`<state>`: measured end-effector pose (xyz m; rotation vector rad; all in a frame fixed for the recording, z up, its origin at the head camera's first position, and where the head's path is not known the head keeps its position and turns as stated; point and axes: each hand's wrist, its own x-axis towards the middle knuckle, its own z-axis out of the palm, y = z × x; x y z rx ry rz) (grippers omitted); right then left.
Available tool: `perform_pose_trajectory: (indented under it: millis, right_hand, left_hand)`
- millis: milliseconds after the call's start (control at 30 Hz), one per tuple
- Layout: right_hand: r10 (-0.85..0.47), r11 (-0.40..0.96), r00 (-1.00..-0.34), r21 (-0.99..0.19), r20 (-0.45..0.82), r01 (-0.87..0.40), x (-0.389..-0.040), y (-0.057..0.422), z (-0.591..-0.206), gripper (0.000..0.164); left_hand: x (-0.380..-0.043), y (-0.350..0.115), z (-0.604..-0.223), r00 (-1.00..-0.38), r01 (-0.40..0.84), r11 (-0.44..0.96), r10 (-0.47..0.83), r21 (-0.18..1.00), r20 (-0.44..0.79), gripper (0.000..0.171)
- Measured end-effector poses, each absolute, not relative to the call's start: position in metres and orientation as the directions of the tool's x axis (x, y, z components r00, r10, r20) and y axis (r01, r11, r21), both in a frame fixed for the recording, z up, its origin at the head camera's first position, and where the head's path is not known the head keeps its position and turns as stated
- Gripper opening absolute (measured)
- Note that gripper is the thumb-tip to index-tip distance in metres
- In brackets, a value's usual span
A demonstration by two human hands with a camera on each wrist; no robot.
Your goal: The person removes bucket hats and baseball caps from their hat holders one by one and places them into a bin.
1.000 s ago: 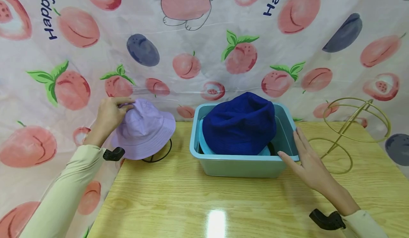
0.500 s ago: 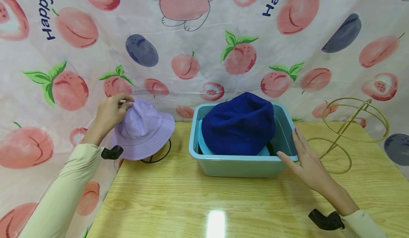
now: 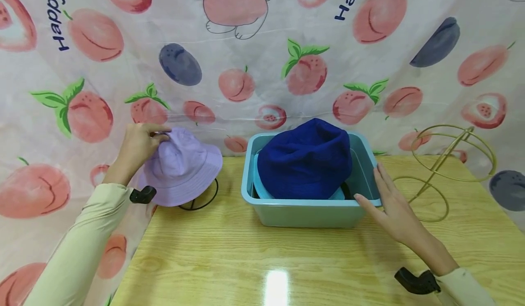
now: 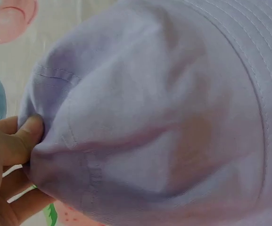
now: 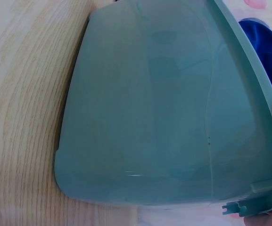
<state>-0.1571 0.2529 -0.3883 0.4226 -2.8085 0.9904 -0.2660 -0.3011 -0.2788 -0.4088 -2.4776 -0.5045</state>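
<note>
On the left, a lavender bucket hat [image 3: 186, 160] sits over a black wire stand [image 3: 210, 199], whose base ring shows below the brim. My left hand [image 3: 141, 145] pinches the top of its crown; in the left wrist view, thumb and fingers [image 4: 31, 132] gather the cloth into folds. A blue-green plastic bin [image 3: 307, 215] stands in the middle, with a navy bucket hat [image 3: 305, 160] inside, on top of a light blue item [image 3: 264, 189]. My right hand [image 3: 395, 210] rests against the bin's front right corner, thumb at the front rim and fingers straight along the side.
A gold wire stand [image 3: 435, 171] with two rings rises on the right, behind the right hand. The wood-grain table [image 3: 213, 260] runs back to a fruit-print cloth [image 3: 246, 50] hanging behind the bin. Its left edge lies below the lavender hat.
</note>
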Motion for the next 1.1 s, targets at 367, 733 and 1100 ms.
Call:
perform_pose_trajectory:
  millis: [367, 733, 1100]
  right_hand:
    - [-0.22, 0.738, -0.948, -0.597, 0.228, -0.315, -0.155, 0.255, -0.391, 0.083]
    - [-0.219, 0.74, -0.95, -0.596, 0.224, -0.311, -0.154, 0.253, -0.388, 0.083]
    - [-0.234, 0.731, -0.942, -0.595, 0.241, -0.333, -0.156, 0.252, -0.385, 0.083]
  left_hand:
    - [-0.269, -0.301, -0.275, -0.75, 0.439, 0.854, 0.176, 0.28, 0.638, 0.004]
    - [-0.261, -0.301, -0.268, -0.851, 0.34, 0.825, 0.066, 0.452, 0.52, 0.007]
    - [-0.261, -0.319, -0.274, -0.949, 0.19, 0.567, -0.103, 0.801, 0.298, 0.014]
